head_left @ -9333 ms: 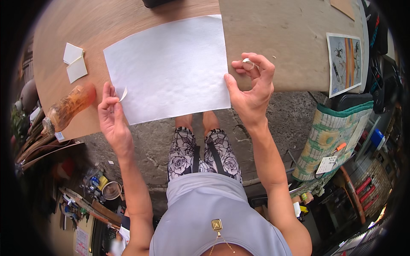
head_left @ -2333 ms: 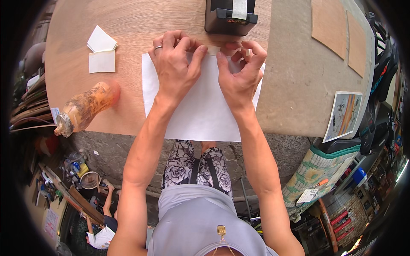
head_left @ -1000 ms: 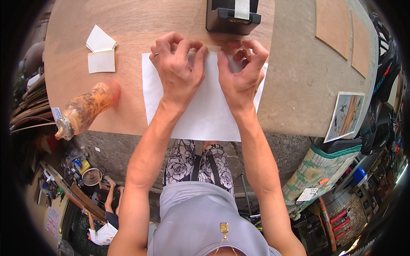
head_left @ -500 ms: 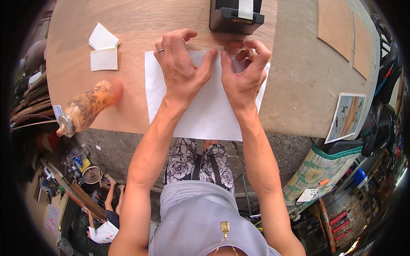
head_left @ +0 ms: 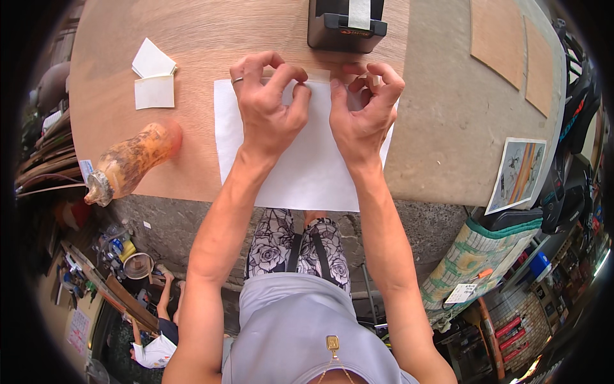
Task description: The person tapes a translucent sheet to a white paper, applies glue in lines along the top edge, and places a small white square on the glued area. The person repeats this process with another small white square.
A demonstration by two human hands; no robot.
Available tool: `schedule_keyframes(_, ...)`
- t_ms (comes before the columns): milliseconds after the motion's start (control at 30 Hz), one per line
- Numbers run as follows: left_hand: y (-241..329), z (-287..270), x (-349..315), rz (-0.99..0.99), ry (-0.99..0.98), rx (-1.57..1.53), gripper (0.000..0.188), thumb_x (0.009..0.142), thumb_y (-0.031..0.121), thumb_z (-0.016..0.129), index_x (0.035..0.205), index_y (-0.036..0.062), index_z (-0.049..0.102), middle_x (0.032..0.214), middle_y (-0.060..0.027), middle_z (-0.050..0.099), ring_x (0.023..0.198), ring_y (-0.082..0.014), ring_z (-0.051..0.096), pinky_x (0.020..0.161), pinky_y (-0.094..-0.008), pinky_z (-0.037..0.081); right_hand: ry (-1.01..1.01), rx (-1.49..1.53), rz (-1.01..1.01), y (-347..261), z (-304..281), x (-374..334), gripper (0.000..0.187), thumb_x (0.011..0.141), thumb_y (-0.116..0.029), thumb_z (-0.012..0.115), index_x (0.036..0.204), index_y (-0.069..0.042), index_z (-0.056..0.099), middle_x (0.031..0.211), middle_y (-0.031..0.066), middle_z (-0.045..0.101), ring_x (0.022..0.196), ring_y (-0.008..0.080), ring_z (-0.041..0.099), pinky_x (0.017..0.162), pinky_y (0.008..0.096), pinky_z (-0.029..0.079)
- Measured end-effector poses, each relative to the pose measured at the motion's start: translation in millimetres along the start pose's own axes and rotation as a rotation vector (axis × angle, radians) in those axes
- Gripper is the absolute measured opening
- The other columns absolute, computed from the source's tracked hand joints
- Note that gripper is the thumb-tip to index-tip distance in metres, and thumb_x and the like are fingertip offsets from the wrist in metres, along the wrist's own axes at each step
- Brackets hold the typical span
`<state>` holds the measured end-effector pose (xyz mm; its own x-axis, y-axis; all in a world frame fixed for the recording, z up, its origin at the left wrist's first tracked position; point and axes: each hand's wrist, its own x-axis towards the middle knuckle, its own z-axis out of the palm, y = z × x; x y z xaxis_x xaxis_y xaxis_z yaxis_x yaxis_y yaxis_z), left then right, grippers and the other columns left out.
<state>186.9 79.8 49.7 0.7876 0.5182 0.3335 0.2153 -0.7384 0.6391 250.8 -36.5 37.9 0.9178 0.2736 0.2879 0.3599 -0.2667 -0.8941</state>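
Observation:
A white sheet of paper (head_left: 300, 173) lies at the table's near edge, under both my hands. My left hand (head_left: 268, 105) is over its upper left part, thumb and index finger curled toward each other near the far edge. A pale strip (head_left: 320, 75), which looks like tape, runs along that edge between my hands. My right hand (head_left: 364, 112) rests at the upper right part, thumb straight on the paper and the other fingers curled in. A small pale bit (head_left: 376, 80) shows at the right fingers. What either hand pinches is hidden.
Beyond the paper stands a black tape dispenser (head_left: 345, 32) with a pale strip over it. White paper slips (head_left: 154, 91) and an orange-brown bottle (head_left: 137, 160) lie to the left. On the right are a picture card (head_left: 517, 174) and thin brown boards (head_left: 497, 41). Another person (head_left: 153, 352) is at lower left.
My left thumb and index finger have curled in and drawn back from the middle, away from the right thumb. The right hand holds nearly the same pose. The view has shifted slightly.

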Motion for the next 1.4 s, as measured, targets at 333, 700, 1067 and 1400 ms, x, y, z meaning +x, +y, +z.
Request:
schedule_keyframes(333,8,5,-6,0.082,-0.019,0.115,0.012,0.072,0.011,0.068,0.083,0.0151,0.07,0.103,-0.0052,0.053,0.103,-0.0252,0.045,0.085,-0.0394,0.034,0.007,0.08,0.039,-2,-4,-1,0.046,0.08,0.01,0.065,0.115,-0.005,0.04,0.1,0.0127,0.062,0.071,0.0178,0.061,0.059,0.0293,0.051)
schedule_keyframes(700,5,-10,-4,0.07,-0.05,0.268,0.013,0.072,0.016,0.067,0.084,0.0171,0.072,0.105,-0.0056,0.05,0.105,-0.0241,0.044,0.086,-0.0398,0.032,-0.008,0.104,0.082,-3,-7,-2,0.048,0.08,0.008,0.067,0.115,-0.006,0.038,0.099,0.0118,0.063,0.072,0.0171,0.061,0.062,0.0293,0.051)
schedule_keyframes(1067,16,0,-9,0.098,-0.103,0.168,0.024,0.067,0.013,0.067,0.09,0.019,0.072,0.108,-0.0069,0.048,0.106,-0.0252,0.043,0.088,-0.041,0.03,0.002,0.143,0.095,-4,-8,-1,0.049,0.079,0.007,0.068,0.116,-0.006,0.038,0.096,0.0117,0.063,0.073,0.0156,0.061,0.063,0.0284,0.052)
schedule_keyframes(1400,20,1,-11,0.05,-0.105,0.171,0.024,0.068,0.014,0.068,0.091,0.0217,0.073,0.11,-0.0065,0.048,0.108,-0.0241,0.043,0.09,-0.0411,0.029,0.004,0.18,0.154,-6,-9,-1,0.046,0.082,0.004,0.067,0.116,-0.006,0.038,0.098,0.0117,0.063,0.076,0.0147,0.06,0.067,0.0282,0.052)
